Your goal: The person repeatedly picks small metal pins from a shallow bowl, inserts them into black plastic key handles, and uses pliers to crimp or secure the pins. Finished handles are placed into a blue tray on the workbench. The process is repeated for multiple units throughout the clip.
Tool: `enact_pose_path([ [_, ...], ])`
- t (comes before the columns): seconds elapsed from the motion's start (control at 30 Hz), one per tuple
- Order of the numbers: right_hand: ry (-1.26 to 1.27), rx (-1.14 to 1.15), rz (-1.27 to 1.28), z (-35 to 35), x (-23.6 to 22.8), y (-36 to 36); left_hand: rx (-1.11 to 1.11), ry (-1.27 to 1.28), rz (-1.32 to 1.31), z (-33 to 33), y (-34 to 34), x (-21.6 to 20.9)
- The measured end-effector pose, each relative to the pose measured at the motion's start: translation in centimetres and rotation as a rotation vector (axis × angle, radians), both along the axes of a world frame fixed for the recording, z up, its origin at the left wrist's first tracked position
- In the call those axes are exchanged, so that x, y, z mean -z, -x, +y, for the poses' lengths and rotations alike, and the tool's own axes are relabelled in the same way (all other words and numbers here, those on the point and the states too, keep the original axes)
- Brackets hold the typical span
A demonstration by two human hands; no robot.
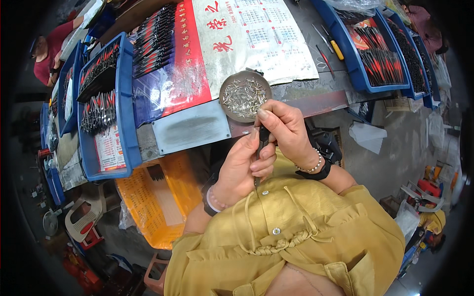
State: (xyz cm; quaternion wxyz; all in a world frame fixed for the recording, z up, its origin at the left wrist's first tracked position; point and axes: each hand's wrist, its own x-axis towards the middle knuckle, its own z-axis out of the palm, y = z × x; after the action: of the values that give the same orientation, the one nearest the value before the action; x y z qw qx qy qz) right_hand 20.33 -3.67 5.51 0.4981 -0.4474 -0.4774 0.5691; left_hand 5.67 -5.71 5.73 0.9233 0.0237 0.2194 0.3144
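Observation:
My left hand (238,170) is wrapped round a slim black tool-like piece (263,135), whose exact kind I cannot make out. A thin end of it sticks out below the fingers, toward my yellow top. At its upper end, the thumb and forefinger of my right hand (284,129) are pinched together, touching the piece; anything small between them is hidden. Just beyond my hands, at the table's edge, stands a round bowl (223,104) holding many small silvery metal pins (243,93).
Blue bins (132,106) of red-and-black slim pieces stand left and right (363,81). More lie in rows (154,47) at the back left. A grey-blue plate (190,129) lies left of the bowl. A yellow-handled screwdriver (337,49) lies at right. Below the table is an orange crate (148,217).

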Motion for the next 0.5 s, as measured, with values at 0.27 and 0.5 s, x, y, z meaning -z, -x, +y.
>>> enact_pose_path([
  [0.27,-0.01,-0.077,-0.017,-0.1,0.1,-0.1,-0.058,0.105,-0.117,-0.5,0.1,0.5],
  [0.5,-0.014,-0.193,-0.076,0.4,-0.1,-0.4,-0.099,0.089,-0.103,-1.1,0.1,0.9],
])
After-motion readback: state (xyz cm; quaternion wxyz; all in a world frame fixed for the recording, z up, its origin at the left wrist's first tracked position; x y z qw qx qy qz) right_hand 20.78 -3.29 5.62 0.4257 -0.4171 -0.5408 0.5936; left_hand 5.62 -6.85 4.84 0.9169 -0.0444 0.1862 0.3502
